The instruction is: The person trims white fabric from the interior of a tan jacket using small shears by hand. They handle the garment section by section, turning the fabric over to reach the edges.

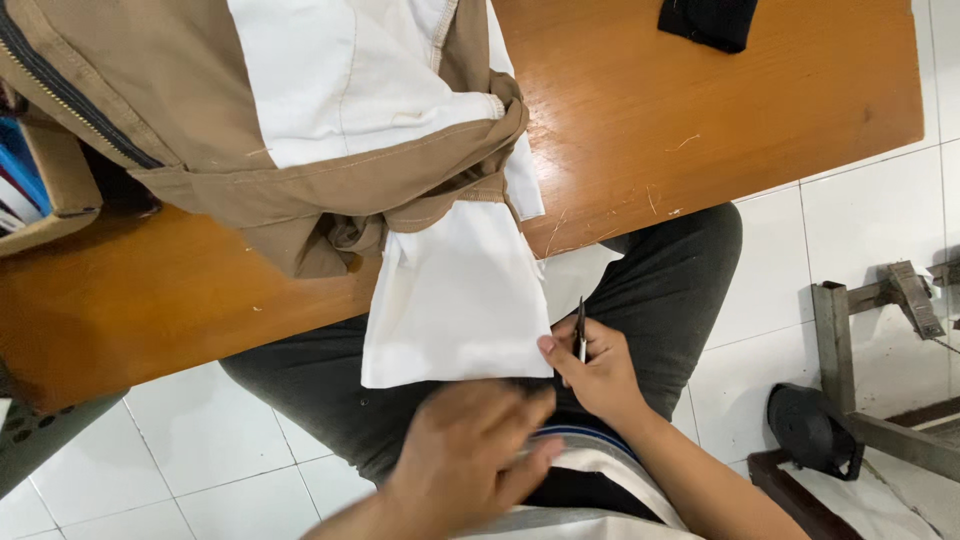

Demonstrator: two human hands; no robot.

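There is one view only — a head-worn camera, so nothing is shared with a second view. It looks almost straight down from above the person's lap, close to the work. The wooden table (700, 110) fills the frame from 9 o'clock round to 1 o'clock, its near edge running on a slant, so the camera is rolled a little against the table. The person's left hand (465, 455) and right hand (595, 375) sit at 6 o'clock, near the lens — the left one blurred. White floor tiles (870, 215) show at 3 and 7 o'clock, far below.
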